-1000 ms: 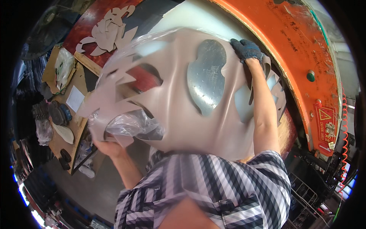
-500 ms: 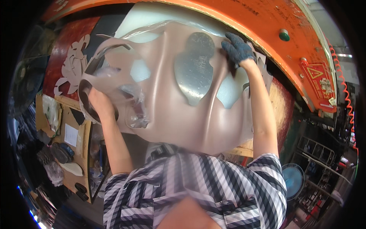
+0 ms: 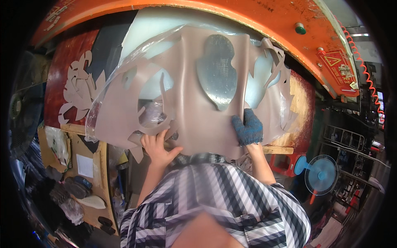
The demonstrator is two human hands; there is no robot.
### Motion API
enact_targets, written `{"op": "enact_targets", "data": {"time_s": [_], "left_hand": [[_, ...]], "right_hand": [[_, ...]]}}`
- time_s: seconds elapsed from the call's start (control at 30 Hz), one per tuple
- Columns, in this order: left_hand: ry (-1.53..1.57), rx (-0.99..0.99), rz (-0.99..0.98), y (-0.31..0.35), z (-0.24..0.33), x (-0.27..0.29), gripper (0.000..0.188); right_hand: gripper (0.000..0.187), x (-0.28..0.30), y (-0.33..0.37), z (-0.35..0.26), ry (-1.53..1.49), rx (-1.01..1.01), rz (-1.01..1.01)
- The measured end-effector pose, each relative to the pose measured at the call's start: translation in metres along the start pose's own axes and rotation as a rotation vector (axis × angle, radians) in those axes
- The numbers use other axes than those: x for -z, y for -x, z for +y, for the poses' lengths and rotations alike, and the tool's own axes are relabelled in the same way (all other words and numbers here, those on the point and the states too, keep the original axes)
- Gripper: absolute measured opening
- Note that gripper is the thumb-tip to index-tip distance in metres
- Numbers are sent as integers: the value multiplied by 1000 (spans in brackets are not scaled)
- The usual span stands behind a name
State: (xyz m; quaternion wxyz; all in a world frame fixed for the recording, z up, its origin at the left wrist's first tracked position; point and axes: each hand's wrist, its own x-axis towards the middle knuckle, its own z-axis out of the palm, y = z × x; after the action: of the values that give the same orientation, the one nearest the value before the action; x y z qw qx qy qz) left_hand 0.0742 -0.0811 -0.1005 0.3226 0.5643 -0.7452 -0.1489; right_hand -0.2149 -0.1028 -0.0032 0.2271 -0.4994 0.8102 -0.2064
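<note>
A brownish-pink sheet of leather-like material [image 3: 211,124] with cut-out holes lies over clear plastic film on a pale board [image 3: 161,20]. Toward its far middle rests a grey metal plate [image 3: 217,74] with a waisted outline and a pointed near end, probably a cutting die. My bare left hand [image 3: 157,146] touches the near left edge of the sheet, fingers spread and thumb out to the right, below a large hole. In a dark blue knitted glove, my right hand [image 3: 249,130] lies on the sheet beside a raised fold, thumb and fingers apart, nearer than the plate.
An orange machine beam [image 3: 264,22] with a green button [image 3: 300,28] arches across the far side. Cut scraps [image 3: 78,89] lie on a red board at the left. A side table [image 3: 76,142] holds paper and gloves. At the right stands a blue fan [image 3: 320,174].
The sheet's left part, raised before, now lies flatter and spread out. My left hand has come out of a hole to the near edge; my gloved right hand has moved from the far edge toward me.
</note>
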Motion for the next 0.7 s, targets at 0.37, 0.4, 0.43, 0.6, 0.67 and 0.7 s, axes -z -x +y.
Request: {"op": "enact_targets", "data": {"time_s": [0.37, 0.4, 0.43, 0.6, 0.67, 0.7], "left_hand": [[288, -117, 69, -52, -5, -18, 45], [302, -149, 86, -56, -6, -17, 45], [257, -187, 76, -60, -7, -14, 52], [195, -188, -203, -61, -4, 2, 84], [-32, -247, -271, -56, 4, -1, 93], [-22, -295, -163, -56, 6, -7, 91]], "right_hand": [[29, -8, -63, -6, -294, -200, 141], [29, -9, -68, -5, -307, -204, 152], [25, -11, -72, -5, -315, -219, 149], [35, -10, -84, -9, -71, -62, 124], [39, -8, -91, -11, 103, -11, 99], [45, -9, -94, -11, 257, 67, 169]]}}
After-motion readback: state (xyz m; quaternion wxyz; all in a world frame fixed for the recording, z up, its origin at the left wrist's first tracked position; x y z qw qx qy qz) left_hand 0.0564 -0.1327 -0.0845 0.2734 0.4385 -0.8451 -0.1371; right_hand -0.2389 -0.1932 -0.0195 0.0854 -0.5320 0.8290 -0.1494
